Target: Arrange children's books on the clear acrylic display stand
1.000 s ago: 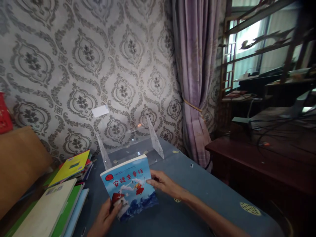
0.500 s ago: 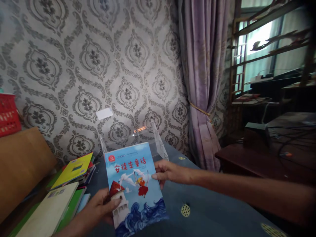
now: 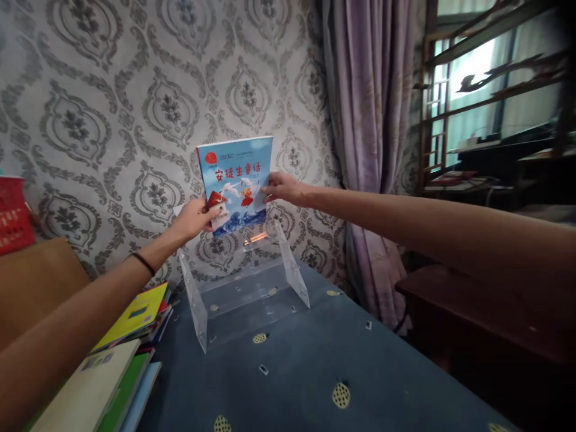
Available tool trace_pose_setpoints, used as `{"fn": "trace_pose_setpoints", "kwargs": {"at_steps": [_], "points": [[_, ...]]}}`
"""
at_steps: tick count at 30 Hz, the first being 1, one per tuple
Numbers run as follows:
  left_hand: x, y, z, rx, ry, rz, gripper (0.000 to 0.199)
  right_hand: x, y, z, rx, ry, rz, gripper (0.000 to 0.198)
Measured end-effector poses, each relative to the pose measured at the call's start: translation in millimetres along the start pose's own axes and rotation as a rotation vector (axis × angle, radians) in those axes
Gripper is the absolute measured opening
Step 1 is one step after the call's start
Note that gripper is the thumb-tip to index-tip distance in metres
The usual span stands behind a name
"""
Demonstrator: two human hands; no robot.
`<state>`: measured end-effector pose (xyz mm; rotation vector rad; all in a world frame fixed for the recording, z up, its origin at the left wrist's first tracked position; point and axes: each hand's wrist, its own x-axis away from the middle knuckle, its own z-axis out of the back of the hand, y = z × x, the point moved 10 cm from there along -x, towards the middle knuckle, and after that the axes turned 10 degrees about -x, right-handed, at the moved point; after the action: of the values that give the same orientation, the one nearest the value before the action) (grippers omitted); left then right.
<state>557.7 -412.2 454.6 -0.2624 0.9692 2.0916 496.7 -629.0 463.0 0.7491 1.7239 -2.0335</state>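
A blue picture book (image 3: 238, 192) with red Chinese title characters is held up, its cover facing me. My left hand (image 3: 197, 217) grips its lower left edge, thumb over the front. On the right edge, the fingers of my right hand (image 3: 285, 188) are closed around the book. Beneath it, a clear acrylic stand (image 3: 294, 273) rests on the patterned dark cloth (image 3: 297, 360). The book is above the stand's shelf area and overlaps its back panel in my view; I cannot tell whether they touch.
Stacked books, with a yellow book (image 3: 135, 315) and a cream book (image 3: 85, 390) on top, lie at the left. Behind them are a cardboard box (image 3: 40, 288) and a red basket (image 3: 15, 216). A purple curtain (image 3: 371, 120) and dark red furniture (image 3: 486, 324) are at the right.
Both hands have lifted the book up and away from me, from in front of the stand to above it. The stand's lower part now shows.
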Motion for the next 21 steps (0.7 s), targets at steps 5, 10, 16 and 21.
{"fn": "trace_pose_setpoints", "kwargs": {"at_steps": [5,10,16,21], "points": [[-34.2,-11.5,-19.4,-0.004,0.062,-0.097,0.042,-6.5,15.5,20.1,0.057,0.063,0.005,0.016],[-51.8,-35.5,-38.3,0.046,0.078,-0.094,0.047,-11.5,40.1,28.6,0.058,0.08,-0.014,0.016],[-56.5,-48.2,-55.2,0.069,0.05,-0.08,0.043,-17.4,60.3,32.0,0.043,0.042,-0.017,0.017],[-57.7,-55.1,-71.3,0.084,0.0,-0.061,0.035,-18.3,77.3,40.5,0.065,0.059,-0.076,0.017]]}}
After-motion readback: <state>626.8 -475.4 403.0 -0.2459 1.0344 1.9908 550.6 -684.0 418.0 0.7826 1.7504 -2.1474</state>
